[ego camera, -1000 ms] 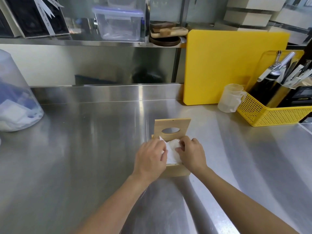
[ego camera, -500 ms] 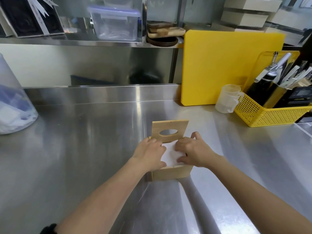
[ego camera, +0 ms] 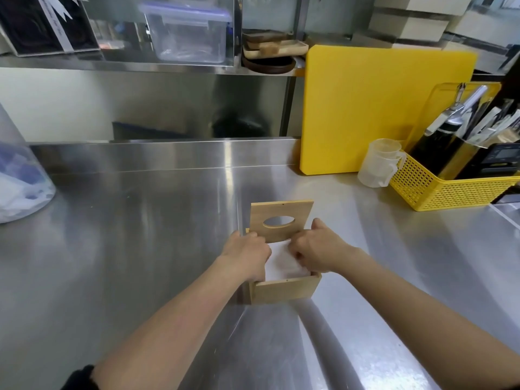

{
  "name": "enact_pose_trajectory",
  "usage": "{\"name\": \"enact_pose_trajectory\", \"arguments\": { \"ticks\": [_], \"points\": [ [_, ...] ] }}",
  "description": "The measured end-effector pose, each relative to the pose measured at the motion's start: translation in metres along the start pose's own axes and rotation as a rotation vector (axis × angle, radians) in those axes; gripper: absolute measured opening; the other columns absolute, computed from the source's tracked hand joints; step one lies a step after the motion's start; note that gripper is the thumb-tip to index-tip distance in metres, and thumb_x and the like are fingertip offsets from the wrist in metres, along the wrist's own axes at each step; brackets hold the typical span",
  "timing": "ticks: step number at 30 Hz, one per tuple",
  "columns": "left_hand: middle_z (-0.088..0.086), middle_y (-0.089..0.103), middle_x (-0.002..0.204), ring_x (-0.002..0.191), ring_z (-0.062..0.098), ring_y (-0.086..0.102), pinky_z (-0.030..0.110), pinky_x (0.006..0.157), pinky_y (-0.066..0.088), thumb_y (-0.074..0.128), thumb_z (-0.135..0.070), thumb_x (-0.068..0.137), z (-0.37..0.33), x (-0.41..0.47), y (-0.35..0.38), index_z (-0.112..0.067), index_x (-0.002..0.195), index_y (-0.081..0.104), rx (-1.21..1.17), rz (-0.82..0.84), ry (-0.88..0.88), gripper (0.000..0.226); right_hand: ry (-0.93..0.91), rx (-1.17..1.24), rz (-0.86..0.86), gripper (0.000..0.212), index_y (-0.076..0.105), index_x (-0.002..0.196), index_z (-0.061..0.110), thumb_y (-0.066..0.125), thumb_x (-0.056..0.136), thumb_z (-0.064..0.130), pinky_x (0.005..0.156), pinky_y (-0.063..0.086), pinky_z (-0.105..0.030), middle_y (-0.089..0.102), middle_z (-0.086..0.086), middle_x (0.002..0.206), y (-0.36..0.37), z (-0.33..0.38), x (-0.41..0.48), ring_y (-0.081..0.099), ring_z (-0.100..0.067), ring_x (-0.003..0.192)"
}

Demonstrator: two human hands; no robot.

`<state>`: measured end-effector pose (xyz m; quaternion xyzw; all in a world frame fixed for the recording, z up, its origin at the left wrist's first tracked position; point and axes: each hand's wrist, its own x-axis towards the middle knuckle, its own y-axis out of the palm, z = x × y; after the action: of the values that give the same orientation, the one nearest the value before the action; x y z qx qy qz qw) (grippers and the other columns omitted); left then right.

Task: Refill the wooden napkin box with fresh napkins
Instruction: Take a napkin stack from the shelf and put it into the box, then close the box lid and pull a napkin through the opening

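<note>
The wooden napkin box (ego camera: 285, 290) sits on the steel counter at the centre. Its lid (ego camera: 281, 211), with an oval hole, stands upright at the far side. A stack of white napkins (ego camera: 281, 264) lies inside the box. My left hand (ego camera: 246, 256) presses down on the left part of the stack, fingers curled into the box. My right hand (ego camera: 316, 250) presses on the right part, with its thumb against the lid's edge. Both hands hide much of the napkins.
A yellow cutting board (ego camera: 380, 108) leans at the back right. Beside it stand a clear measuring cup (ego camera: 380, 164) and a yellow basket (ego camera: 450, 187) with bottles and utensils. A plastic bag (ego camera: 19, 187) lies at the far left. A shelf (ego camera: 140, 64) runs above.
The napkins stuck up crumpled between my hands a second ago. Now they lie flat and lower in the box, and both hands have pushed deeper into it.
</note>
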<state>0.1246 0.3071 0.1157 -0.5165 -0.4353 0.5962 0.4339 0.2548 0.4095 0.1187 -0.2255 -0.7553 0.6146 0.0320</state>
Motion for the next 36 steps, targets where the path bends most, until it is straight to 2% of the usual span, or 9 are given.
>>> {"name": "enact_pose_trajectory", "arguments": {
  "ticks": [4,7,11,15,18,20,23,29,36],
  "points": [
    [-0.001,0.060,0.106,0.102,0.019,0.050,0.029,0.075,0.032,0.061,-0.035,0.082,0.004,-0.006,-0.001,-0.021,0.098,0.060,-0.161,-0.022,0.044,0.022,0.018,0.296,-0.006,0.016,0.065,0.088,0.019,0.053,0.083,0.011,0.078,0.027,-0.027,0.059,0.007,0.087,0.001,-0.010,-0.002,0.044,-0.013,0.076],
    [-0.006,0.064,0.086,0.083,0.015,0.057,0.032,0.067,0.043,0.061,-0.034,0.081,0.023,-0.018,-0.005,-0.020,0.078,0.062,-0.768,-0.005,-0.063,0.014,0.149,0.800,-0.140,0.017,0.071,0.082,0.018,0.059,0.083,0.006,0.075,0.039,-0.015,0.067,0.007,0.084,-0.006,-0.022,-0.021,0.053,-0.002,0.071],
    [0.006,0.062,0.059,0.067,0.024,0.056,0.044,0.071,0.047,0.048,-0.024,0.068,0.030,-0.022,-0.006,-0.010,0.053,0.053,-1.375,-0.366,-0.517,0.021,0.646,1.691,-0.390,0.016,0.064,0.071,0.014,0.058,0.086,0.012,0.074,0.045,-0.032,0.064,-0.006,0.083,-0.007,-0.030,-0.026,0.058,-0.021,0.086],
    [0.005,0.051,0.132,0.129,0.024,0.040,0.054,0.106,0.024,0.039,-0.063,0.086,0.021,-0.018,-0.018,-0.015,0.128,0.052,-1.908,-0.082,-0.791,0.065,0.797,2.138,0.092,0.066,0.052,0.113,0.010,0.047,0.081,0.067,0.091,0.037,-0.055,0.054,-0.013,0.113,-0.013,-0.029,-0.013,0.048,-0.032,0.111],
    [0.008,0.058,0.119,0.109,0.027,0.052,0.053,0.098,0.032,0.035,-0.069,0.083,0.016,-0.021,-0.025,-0.015,0.115,0.057,-2.098,0.248,-0.545,0.066,0.664,2.106,0.220,0.064,0.048,0.113,0.012,0.044,0.081,0.067,0.097,0.032,-0.057,0.051,-0.011,0.113,-0.014,-0.024,-0.009,0.045,-0.033,0.110],
    [0.007,0.063,0.095,0.088,0.023,0.057,0.039,0.076,0.042,0.043,-0.056,0.084,0.015,-0.021,-0.019,-0.013,0.095,0.061,-2.074,0.222,-0.454,0.047,0.542,2.128,0.197,0.042,0.058,0.100,0.014,0.053,0.079,0.051,0.090,0.039,-0.050,0.054,-0.009,0.105,-0.011,-0.026,-0.012,0.050,-0.029,0.102],
    [0.001,0.061,0.115,0.107,0.017,0.052,0.037,0.096,0.039,0.064,-0.047,0.069,0.018,-0.019,0.010,-0.019,0.111,0.058,-1.914,0.097,-0.297,0.051,0.329,2.080,0.098,0.011,0.065,0.085,0.025,0.058,0.076,0.026,0.080,0.047,-0.034,0.061,0.001,0.096,0.004,-0.024,-0.024,0.057,-0.016,0.093],
    [-0.013,0.008,0.154,0.140,0.006,0.005,0.028,0.111,0.008,0.054,-0.044,0.088,0.006,-0.034,0.042,-0.027,0.147,-0.012,-1.104,-0.121,-0.162,0.090,0.255,1.433,-0.209,0.062,0.029,0.145,0.029,0.059,0.091,0.022,0.080,0.047,-0.003,0.046,0.011,0.136,0.043,-0.001,-0.037,0.054,0.006,0.107],
    [-0.009,-0.010,0.158,0.143,0.005,-0.008,0.032,0.114,-0.008,0.039,-0.066,0.078,0.009,-0.029,0.056,-0.036,0.147,-0.004,-0.834,-0.260,-0.102,0.086,0.239,0.843,-0.615,0.042,0.066,0.115,0.021,0.056,0.081,0.043,0.096,0.038,-0.032,0.053,-0.002,0.128,0.038,0.000,-0.032,0.046,-0.014,0.119]
  ]
}}
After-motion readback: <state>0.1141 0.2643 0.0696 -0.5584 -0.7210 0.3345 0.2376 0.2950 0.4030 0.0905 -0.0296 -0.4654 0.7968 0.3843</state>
